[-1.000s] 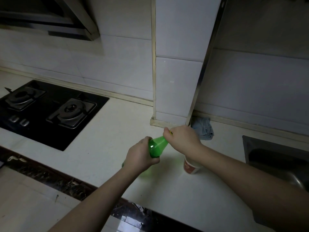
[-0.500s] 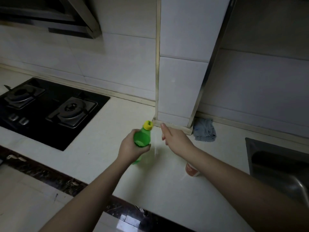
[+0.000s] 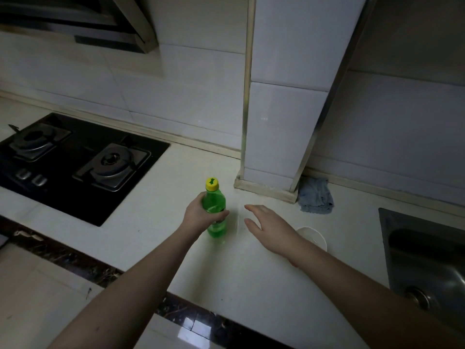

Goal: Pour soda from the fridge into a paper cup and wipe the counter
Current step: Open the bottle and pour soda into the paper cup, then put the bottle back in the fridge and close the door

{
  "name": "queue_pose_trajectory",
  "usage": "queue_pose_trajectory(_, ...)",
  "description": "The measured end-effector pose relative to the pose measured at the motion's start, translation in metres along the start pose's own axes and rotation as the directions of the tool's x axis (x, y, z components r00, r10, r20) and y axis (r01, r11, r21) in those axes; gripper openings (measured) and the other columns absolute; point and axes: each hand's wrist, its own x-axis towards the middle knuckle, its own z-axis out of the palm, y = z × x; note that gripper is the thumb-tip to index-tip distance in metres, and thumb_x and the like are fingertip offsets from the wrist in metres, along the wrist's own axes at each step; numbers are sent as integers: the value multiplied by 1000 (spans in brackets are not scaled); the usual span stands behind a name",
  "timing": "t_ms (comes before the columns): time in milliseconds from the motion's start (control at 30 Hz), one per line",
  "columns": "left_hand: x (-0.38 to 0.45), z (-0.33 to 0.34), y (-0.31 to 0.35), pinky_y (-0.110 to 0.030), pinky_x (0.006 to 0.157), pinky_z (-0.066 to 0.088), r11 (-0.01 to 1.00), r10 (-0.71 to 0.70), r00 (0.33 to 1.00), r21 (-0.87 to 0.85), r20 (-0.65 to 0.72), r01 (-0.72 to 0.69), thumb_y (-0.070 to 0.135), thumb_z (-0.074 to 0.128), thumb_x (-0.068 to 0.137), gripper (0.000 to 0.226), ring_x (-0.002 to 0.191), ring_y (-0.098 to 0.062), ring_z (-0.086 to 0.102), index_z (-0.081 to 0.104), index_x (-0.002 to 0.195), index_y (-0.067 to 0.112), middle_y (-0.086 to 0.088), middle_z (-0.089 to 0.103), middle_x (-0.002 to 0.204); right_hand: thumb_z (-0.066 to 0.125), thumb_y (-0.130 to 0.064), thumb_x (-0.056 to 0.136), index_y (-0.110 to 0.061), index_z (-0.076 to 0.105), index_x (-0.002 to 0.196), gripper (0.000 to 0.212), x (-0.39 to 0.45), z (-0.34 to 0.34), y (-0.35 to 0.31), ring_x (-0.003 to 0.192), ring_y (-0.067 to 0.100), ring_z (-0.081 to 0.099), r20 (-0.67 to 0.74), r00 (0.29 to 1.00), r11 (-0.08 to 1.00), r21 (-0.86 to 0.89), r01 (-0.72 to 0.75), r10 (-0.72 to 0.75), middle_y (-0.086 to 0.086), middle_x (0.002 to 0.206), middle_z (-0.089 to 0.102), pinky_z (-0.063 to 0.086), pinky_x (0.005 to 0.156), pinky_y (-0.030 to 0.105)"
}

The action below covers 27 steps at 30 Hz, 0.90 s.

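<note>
The bottle (image 3: 215,215) in the left hand (image 3: 198,215) is bright green with a yellow cap (image 3: 211,184) — a small dark mark on its top. Right of that grip lies a white paper cup (image 3: 314,238); beyond it, a grey-blue cloth (image 3: 315,196). To the left, a glossy black stove (image 3: 75,162). The counter (image 3: 239,273) is off-white — edged in dark speckled stone.
</note>
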Motion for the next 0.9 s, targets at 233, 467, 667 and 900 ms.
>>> queue_pose_trajectory(233, 2, 6, -11, -37, 83, 56, 999, -11, 999, 46, 36, 9, 45, 89, 51, 67, 93, -11, 65, 61, 110, 29, 10, 69, 100, 37, -42, 99, -21, 32, 146, 52, -6, 15, 2, 136, 16, 33, 5, 999, 987, -155, 39, -39, -1, 150, 36, 26, 112, 33)
queue_pose_trajectory(467, -3, 7, -14, -38, 83, 54, 992, -45, 996, 120, 79, 35, 60, 83, 50, 78, 96, -12, 64, 54, 115, 30, 10, 67, 103, 36, -44, 98, -23, 29, 148, 54, -13, 20, -7, 138, 17, 28, 16, 999, 972, -233, 41, -38, -2, 152, 32, 21, 112, 34)
queue_pose_trajectory(667, -14, 3, -22, -34, 86, 52, 975, -93, 991, 210, 98, 71, 46, 88, 60, 82, 106, -18, 61, 51, 128, 21, 4, 64, 117, 36, -46, 98, -24, 29, 148, 55, -19, 22, -10, 138, 17, 28, 18, 999, 963, -267, 44, -41, -2, 151, 33, 21, 112, 34)
queue_pose_trajectory(900, -42, -15, -20, -37, 95, 47, 847, -146, 987, 523, 64, 91, 51, 61, 88, 71, 122, -25, 53, 39, 144, 14, -8, 50, 141, 36, -48, 97, -24, 30, 146, 55, -24, 27, -17, 137, 18, 29, 86, 994, 967, -244, 80, -60, -2, 151, 34, 23, 111, 34)
